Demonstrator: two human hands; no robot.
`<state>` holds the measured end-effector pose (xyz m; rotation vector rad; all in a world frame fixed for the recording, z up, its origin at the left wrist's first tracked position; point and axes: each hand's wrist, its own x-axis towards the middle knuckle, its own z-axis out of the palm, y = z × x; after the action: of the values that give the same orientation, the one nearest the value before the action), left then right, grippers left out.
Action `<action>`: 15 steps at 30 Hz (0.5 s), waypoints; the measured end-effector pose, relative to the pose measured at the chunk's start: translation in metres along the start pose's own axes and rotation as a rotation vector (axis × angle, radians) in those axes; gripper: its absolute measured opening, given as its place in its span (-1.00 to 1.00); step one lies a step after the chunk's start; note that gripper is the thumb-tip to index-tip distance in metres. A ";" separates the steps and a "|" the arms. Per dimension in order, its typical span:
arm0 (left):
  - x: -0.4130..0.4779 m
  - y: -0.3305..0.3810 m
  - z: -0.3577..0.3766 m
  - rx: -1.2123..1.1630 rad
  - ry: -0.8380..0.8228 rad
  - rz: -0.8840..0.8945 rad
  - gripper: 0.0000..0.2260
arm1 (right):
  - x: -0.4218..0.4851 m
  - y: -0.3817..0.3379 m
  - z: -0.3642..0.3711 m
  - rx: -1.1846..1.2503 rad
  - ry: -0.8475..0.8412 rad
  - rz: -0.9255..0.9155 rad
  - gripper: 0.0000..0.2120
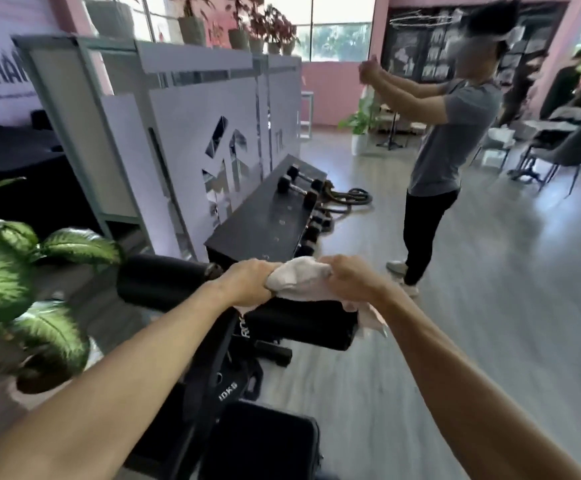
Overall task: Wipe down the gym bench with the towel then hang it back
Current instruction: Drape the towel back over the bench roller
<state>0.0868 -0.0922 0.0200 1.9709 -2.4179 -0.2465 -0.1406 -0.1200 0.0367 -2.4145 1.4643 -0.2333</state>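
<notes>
Towel (pixel 301 278) bunched between both hands — left hand (pixel 247 282) and right hand (pixel 349 277) each closed on it. Desk (pixel 302 327) mostly hidden beneath — edges blurred.

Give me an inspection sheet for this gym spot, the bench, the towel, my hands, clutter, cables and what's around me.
Surface: black padded bench, towel bunched over its top edge.
Job's things: white towel, gripped at both ends, one corner hanging off the right side.
Clutter: 10 kg weight plate leaning by the bench; dumbbells on a black rack.
Hands: left hand and right hand both closed on the towel.
Cables: thick ropes coiled on the floor beyond the rack.
Surroundings: leafy plant at left; a person standing nearby, arms raised.
</notes>
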 end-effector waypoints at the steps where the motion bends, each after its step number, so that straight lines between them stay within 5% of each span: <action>1: -0.002 -0.002 0.001 0.002 0.013 0.033 -0.53 | -0.008 0.001 0.002 0.029 -0.006 0.004 -0.63; 7: -0.032 -0.007 -0.034 0.095 -0.063 0.135 -0.85 | -0.044 -0.029 -0.019 0.102 -0.156 0.005 -0.54; 11: -0.058 -0.008 -0.034 0.111 -0.316 0.117 -0.46 | -0.052 -0.041 -0.034 0.145 -0.372 0.003 -0.68; 13: -0.062 -0.007 -0.034 0.011 -0.375 0.094 -0.37 | -0.036 -0.040 -0.025 0.178 -0.182 0.057 -0.58; 15: -0.048 -0.006 -0.038 -0.130 -0.246 0.053 -0.43 | -0.012 -0.037 0.002 0.144 0.087 0.153 -0.49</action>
<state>0.1069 -0.0506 0.0613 1.9189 -2.5161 -0.6634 -0.1146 -0.0934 0.0475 -2.1930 1.6029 -0.3990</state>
